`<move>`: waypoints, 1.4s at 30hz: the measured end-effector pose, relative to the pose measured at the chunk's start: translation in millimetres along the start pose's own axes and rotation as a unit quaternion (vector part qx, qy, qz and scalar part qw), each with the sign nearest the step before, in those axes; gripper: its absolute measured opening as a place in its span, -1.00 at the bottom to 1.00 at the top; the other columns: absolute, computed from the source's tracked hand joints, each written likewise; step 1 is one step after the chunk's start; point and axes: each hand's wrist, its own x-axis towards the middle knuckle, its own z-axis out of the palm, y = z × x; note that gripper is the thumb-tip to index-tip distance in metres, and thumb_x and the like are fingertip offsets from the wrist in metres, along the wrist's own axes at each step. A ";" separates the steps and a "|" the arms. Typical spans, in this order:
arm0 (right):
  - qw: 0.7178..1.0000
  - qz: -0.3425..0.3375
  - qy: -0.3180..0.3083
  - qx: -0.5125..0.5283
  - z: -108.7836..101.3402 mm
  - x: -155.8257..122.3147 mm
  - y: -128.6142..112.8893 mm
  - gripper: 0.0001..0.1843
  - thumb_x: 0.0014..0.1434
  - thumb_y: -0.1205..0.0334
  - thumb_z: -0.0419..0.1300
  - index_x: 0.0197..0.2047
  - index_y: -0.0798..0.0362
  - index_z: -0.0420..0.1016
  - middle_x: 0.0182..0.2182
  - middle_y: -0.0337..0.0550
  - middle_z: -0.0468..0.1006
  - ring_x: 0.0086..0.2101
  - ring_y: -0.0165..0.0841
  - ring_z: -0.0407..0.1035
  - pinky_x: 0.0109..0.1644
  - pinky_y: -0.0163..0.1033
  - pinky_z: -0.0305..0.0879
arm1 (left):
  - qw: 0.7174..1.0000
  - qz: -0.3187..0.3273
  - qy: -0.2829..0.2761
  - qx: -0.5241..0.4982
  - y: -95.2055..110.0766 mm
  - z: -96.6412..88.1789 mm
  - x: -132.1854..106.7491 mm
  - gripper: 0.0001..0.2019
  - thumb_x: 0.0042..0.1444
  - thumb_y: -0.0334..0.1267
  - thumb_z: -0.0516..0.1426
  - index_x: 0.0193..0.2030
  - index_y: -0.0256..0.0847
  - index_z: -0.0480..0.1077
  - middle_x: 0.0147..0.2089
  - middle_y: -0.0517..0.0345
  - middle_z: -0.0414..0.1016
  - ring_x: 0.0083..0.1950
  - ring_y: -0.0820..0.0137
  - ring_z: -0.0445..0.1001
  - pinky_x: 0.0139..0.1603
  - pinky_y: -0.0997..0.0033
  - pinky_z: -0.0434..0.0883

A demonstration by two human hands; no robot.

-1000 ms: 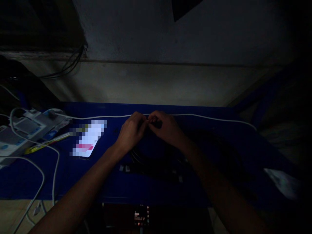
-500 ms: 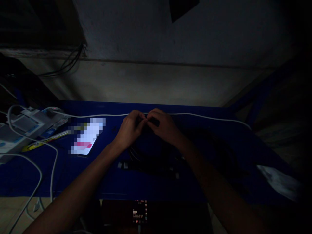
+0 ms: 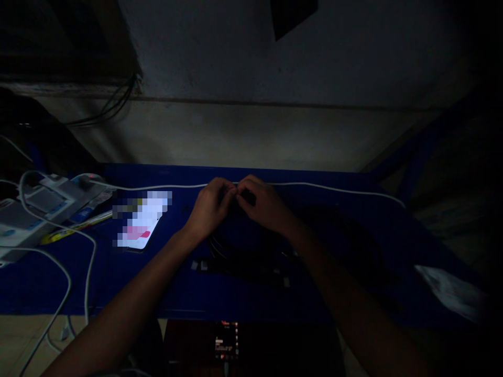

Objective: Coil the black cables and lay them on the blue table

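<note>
My left hand (image 3: 211,205) and my right hand (image 3: 262,203) meet fingertip to fingertip over the blue table (image 3: 243,306). Both are closed in a pinch. Whatever lies between the fingertips is too dark and small to make out. Just below them, partly hidden by my right forearm, is a coil of black cable (image 3: 218,248). Pale connector ends (image 3: 200,266) show at its left, and a second pale end (image 3: 286,281) shows at its lower right. A thin white cable (image 3: 168,186) runs along the table behind both hands.
A lit phone (image 3: 146,222) lies to the left. Beyond it are a yellow packet (image 3: 58,236) and white power strips (image 3: 18,225) with looping cables. A crumpled pale plastic bag (image 3: 448,290) sits at the right. Below the table edge glows a small screen (image 3: 227,340).
My hands stay together in nearly the same place, with only slight finger movement. The view has shifted a little; the things on the table lie as before.
</note>
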 end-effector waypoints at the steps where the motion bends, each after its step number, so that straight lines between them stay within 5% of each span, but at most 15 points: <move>1: 1.000 -0.003 -0.003 -0.003 0.3 -0.2 0.6 -0.94 0.36 0.30 0.18 -0.17 -0.06 0.41 -0.12 -0.13 0.50 -0.09 -0.21 0.44 0.05 -0.06 0.36 | 1.000 -0.002 -0.001 0.001 -0.7 0.4 -0.1 -0.92 0.41 -0.31 0.15 -0.06 -0.18 0.49 -0.09 0.05 0.63 -0.07 0.30 0.59 -0.01 0.25 0.47; 24: 1.000 -0.006 -0.026 -0.011 -1.2 -2.2 0.8 -0.89 0.48 0.25 0.05 -0.15 -0.07 0.35 -0.10 -0.10 0.47 -0.09 -0.22 0.43 0.05 -0.06 0.38 | 0.999 0.014 -0.028 -0.035 -1.2 0.2 -1.0 -0.82 0.38 -0.35 0.13 0.07 -0.16 0.46 0.00 0.01 0.67 0.02 0.26 0.64 0.07 0.23 0.52; 42: 1.000 -0.006 -0.008 -0.012 -0.3 -2.7 -2.5 -0.94 0.45 0.26 0.10 -0.14 -0.08 0.33 -0.08 -0.11 0.45 -0.10 -0.22 0.43 0.04 -0.07 0.39 | 0.999 0.032 -0.036 0.011 -3.3 -5.1 2.7 -0.78 0.34 -0.38 0.14 -0.02 -0.14 0.61 -0.07 0.02 0.63 -0.05 0.25 0.60 0.01 0.21 0.52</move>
